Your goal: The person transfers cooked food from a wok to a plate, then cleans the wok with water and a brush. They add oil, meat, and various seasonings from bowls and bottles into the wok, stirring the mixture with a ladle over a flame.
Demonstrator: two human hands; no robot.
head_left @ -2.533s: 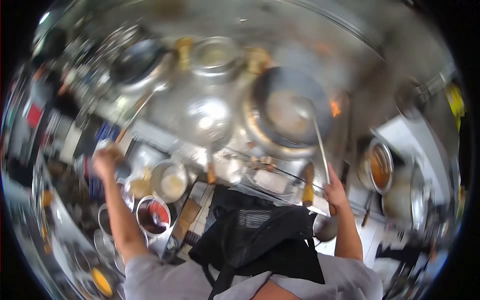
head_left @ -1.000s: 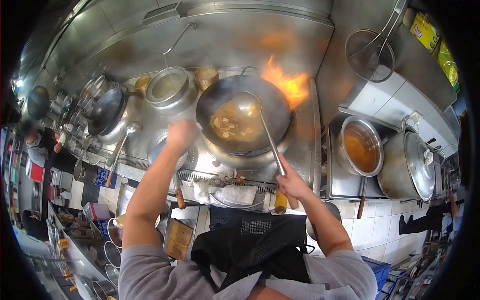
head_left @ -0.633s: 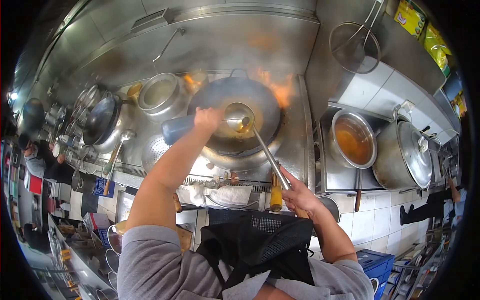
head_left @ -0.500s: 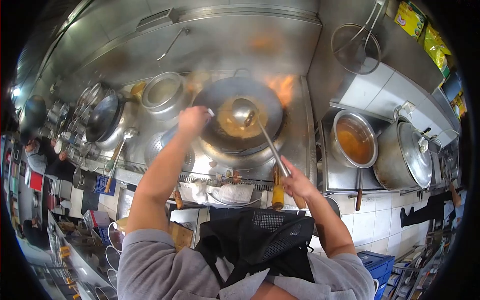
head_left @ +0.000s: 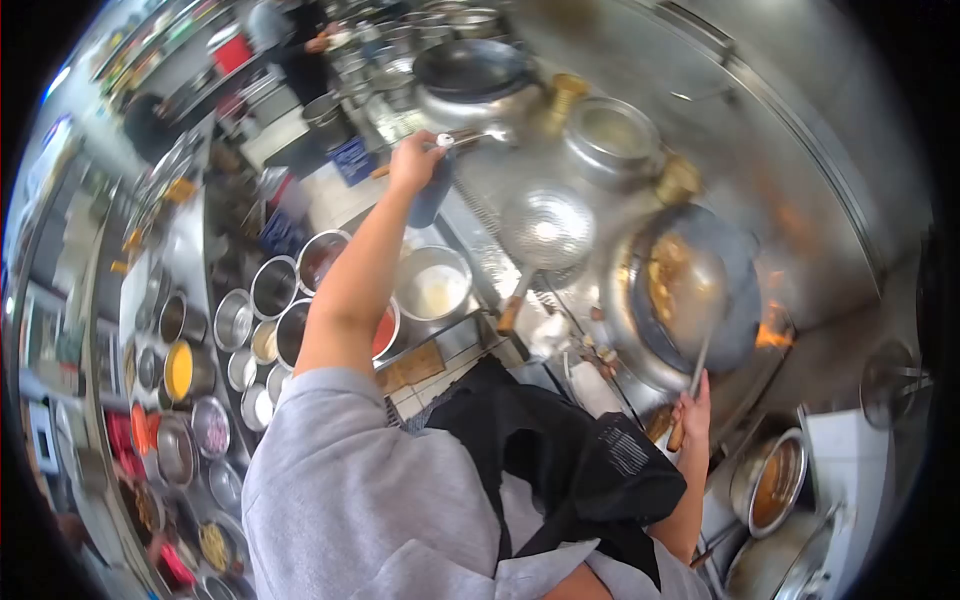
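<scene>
My left hand [head_left: 413, 160] is closed around the top of a dark bluish bottle [head_left: 430, 196] with a white cap, held up beyond the bowls at the stove's left side. My right hand [head_left: 692, 408] grips the handle of a metal ladle [head_left: 703, 285], whose round head is over the food [head_left: 668, 275] in the dark wok [head_left: 735, 250]. Flames [head_left: 774, 326] show beside the wok's rim. Motion blurs the ladle head and the food.
A perforated strainer [head_left: 548, 228] and a metal pot [head_left: 611, 138] are left of the wok. Several bowls, one a wide bowl of pale liquid [head_left: 434, 284], line the left side. A pot of orange-brown liquid [head_left: 777, 485] stands lower right. Another person [head_left: 300, 45] is at the top left.
The view has turned left. My left hand has moved away from the wok to the left, with the bottle now plainly in it. My right hand still holds the ladle at the wok.
</scene>
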